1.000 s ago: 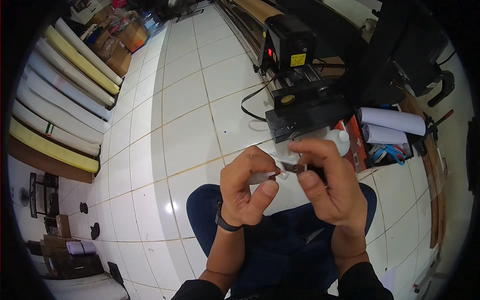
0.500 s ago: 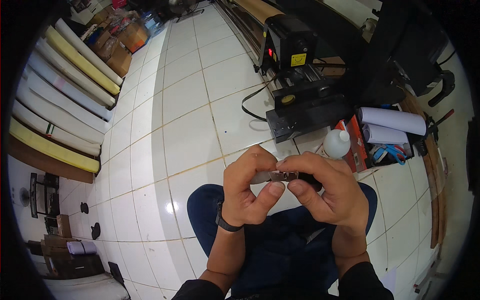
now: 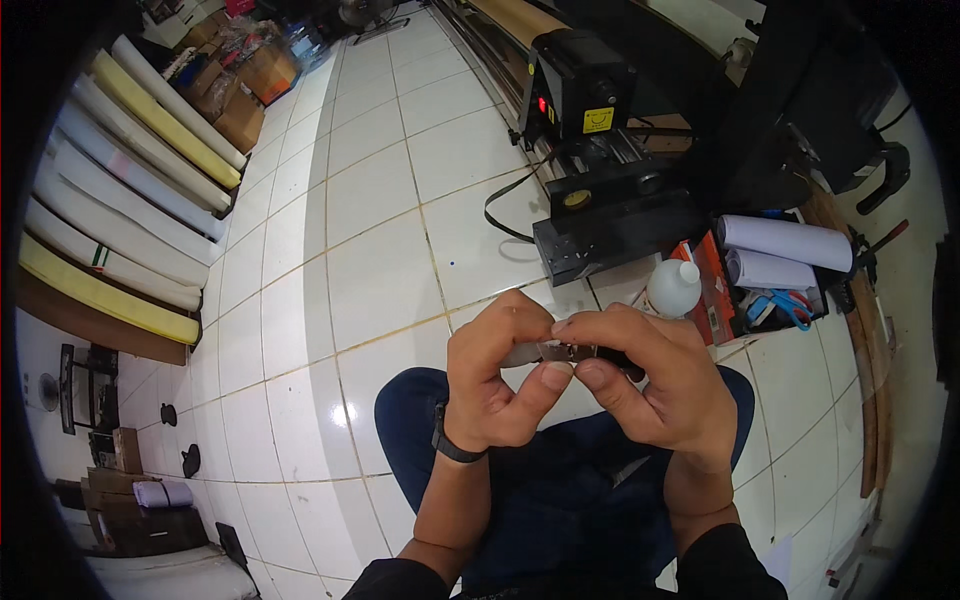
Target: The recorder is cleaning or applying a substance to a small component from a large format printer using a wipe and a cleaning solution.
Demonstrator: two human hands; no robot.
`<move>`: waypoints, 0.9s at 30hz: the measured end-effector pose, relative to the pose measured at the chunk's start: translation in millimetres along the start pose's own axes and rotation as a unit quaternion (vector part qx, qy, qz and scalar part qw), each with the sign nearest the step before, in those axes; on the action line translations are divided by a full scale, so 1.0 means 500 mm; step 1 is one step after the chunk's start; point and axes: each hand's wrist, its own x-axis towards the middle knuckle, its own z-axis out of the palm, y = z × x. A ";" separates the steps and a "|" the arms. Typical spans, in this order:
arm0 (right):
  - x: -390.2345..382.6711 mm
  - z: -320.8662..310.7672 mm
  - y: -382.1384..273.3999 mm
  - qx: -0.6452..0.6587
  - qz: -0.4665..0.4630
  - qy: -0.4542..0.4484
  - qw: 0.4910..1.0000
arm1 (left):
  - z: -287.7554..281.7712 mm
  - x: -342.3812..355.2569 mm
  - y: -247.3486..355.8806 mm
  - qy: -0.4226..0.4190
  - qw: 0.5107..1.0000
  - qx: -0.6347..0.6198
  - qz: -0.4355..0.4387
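Both hands meet above my lap around a small flat metal piece (image 3: 567, 352), silvery with dark spots in its middle. My left hand (image 3: 502, 378) pinches its pale left end between thumb and bent forefinger. At the other end, my right hand (image 3: 655, 380) closes on a dark part that shows behind its fingers. The thumb tips sit close together just below the metal. What exactly the piece is, I cannot make out. A thin pale sliver (image 3: 629, 472) shows against my dark trousers (image 3: 560, 510), below the right hand.
Beyond my right hand stands a white bottle (image 3: 674, 288), beside a box (image 3: 712, 290) with paper rolls (image 3: 785, 243) and blue-red scissors (image 3: 783, 306). A black machine (image 3: 610, 225) stands ahead. Long material rolls (image 3: 120, 225) line the left; cartons (image 3: 240, 120) lie at far left.
Almost nothing differs. Both hands keep their hold on the metal piece, with only a slight shift of the thumbs and the piece.
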 end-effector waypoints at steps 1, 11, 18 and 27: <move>0.001 0.000 -0.001 -0.011 0.000 -0.002 1.000 | 0.000 0.000 0.000 0.000 1.000 0.000 0.000; -0.002 0.000 0.004 -0.012 -0.009 0.002 1.000 | 0.001 0.000 -0.003 -0.002 1.000 -0.004 -0.004; -0.001 0.004 0.006 -0.010 -0.002 -0.004 1.000 | -0.005 -0.002 0.000 -0.002 1.000 0.005 -0.010; -0.002 0.004 0.007 -0.048 -0.017 -0.002 0.999 | -0.005 0.005 0.007 0.004 0.999 0.030 0.012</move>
